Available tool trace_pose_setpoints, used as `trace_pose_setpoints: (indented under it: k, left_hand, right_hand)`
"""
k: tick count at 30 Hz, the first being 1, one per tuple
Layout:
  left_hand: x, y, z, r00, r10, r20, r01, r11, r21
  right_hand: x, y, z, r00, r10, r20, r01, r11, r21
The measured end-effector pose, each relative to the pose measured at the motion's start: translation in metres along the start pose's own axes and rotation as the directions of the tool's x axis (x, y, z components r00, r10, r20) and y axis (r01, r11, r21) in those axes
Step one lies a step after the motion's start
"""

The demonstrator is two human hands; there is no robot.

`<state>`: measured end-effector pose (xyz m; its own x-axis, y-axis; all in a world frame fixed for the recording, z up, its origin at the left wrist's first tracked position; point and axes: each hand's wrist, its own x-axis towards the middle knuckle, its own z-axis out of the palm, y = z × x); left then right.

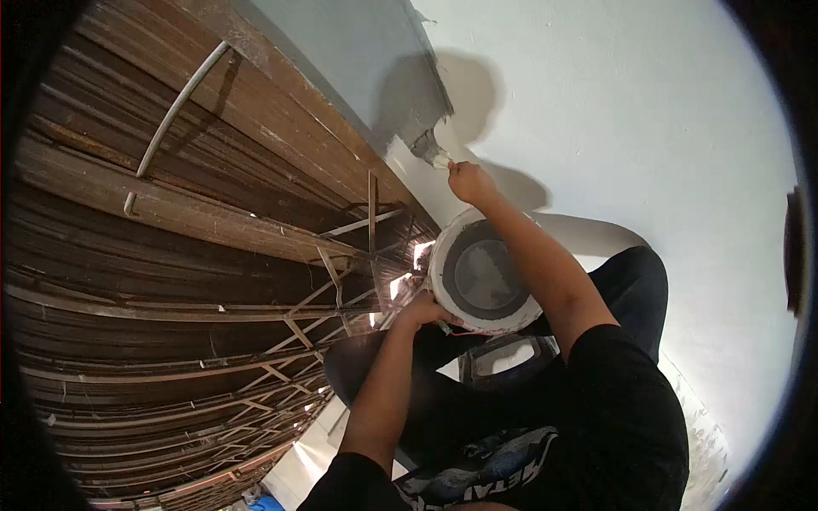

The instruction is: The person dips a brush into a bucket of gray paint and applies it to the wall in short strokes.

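Observation:
My right hand (470, 181) is raised to the wall and grips a paintbrush (429, 151) whose bristles touch the edge of a grey painted patch (358, 60) on the white wall (630, 102). My left hand (423, 310) holds a round white paint bucket (481, 271) by its rim, tilted so that grey paint shows inside. The bucket hangs just below the right forearm, above my bent knees in dark trousers.
A dark wooden door or shutter with metal bars (170, 221) and a metal grille (290, 358) fills the left side, right beside the painted patch. A second white container (503, 358) lies below the bucket, near my legs.

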<state>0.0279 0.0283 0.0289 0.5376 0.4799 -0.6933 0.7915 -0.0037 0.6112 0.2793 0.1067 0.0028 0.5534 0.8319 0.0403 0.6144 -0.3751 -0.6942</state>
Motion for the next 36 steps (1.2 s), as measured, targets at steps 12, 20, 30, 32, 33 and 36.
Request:
trace_pose_setpoints:
  k: [12, 20, 30, 32, 33, 36]
  left_hand:
    - [0.012, -0.024, 0.001, 0.993, 0.000, 0.115, 0.021, 0.983, -0.182]
    - [0.013, -0.012, -0.004, 0.986, -0.090, 0.141, 0.115, 0.978, -0.177]
    - [0.060, -0.072, 0.011, 0.997, 0.044, 0.057, -0.036, 0.990, -0.135]
    - [0.048, -0.065, 0.008, 0.991, 0.026, 0.130, 0.010, 0.962, -0.271]
    - [0.044, -0.059, 0.007, 0.993, -0.003, 0.122, 0.037, 0.962, -0.272]
    - [0.020, -0.033, 0.009, 0.990, -0.094, 0.103, 0.120, 0.949, -0.291]
  right_hand:
    - [0.032, -0.030, -0.011, 0.939, -0.187, -0.289, 0.276, 0.910, 0.309]
    - [0.032, -0.030, -0.036, 0.973, -0.229, -0.042, 0.228, 0.973, -0.019]
    - [0.022, -0.025, -0.054, 0.985, -0.144, 0.094, 0.158, 0.972, -0.174]
    - [0.022, -0.021, -0.068, 0.972, -0.141, 0.189, 0.180, 0.962, -0.206]
    - [0.020, -0.023, -0.078, 0.976, -0.103, 0.190, 0.137, 0.975, -0.174]
    - [0.011, -0.031, -0.107, 0.987, -0.046, 0.155, 0.062, 0.992, -0.106]
